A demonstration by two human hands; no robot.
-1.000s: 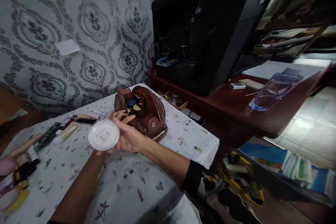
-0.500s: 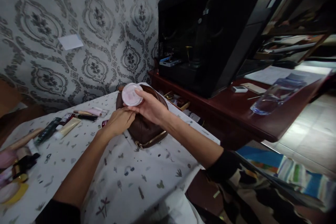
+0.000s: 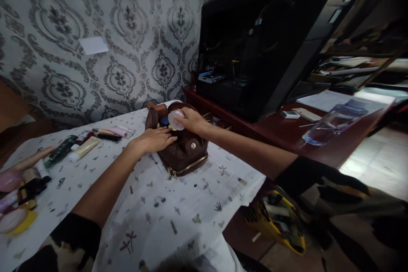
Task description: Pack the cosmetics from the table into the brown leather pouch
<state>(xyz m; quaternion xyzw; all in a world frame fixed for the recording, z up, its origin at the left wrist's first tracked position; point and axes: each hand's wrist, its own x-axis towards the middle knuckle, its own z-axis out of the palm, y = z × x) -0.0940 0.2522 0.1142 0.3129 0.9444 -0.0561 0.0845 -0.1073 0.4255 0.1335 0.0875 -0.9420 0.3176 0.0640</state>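
A brown leather bag (image 3: 181,155) with a gold zipper lies on the patterned white cloth, its top gaping. My right hand (image 3: 190,121) pinches a small round pale container (image 3: 176,119) at the bag's opening. Flat against the bag's near left edge rests my left hand (image 3: 157,139), fingers spread, holding nothing. Something blue (image 3: 164,120) shows inside the bag, partly hidden. Left of the bag lie a cream tube (image 3: 85,148), a dark green tube (image 3: 61,150) and a pink tube (image 3: 118,131).
More cosmetics and a round yellow-edged item (image 3: 24,222) sit at the far left of the cloth. On the dark red desk (image 3: 274,129) at the right are a black computer case (image 3: 248,51) and a clear bottle (image 3: 334,121). A yellow bag (image 3: 283,221) is below.
My right hand has turned and lowered the round container to the bag's opening. My left hand has come away from it and now lies spread on the bag's edge.
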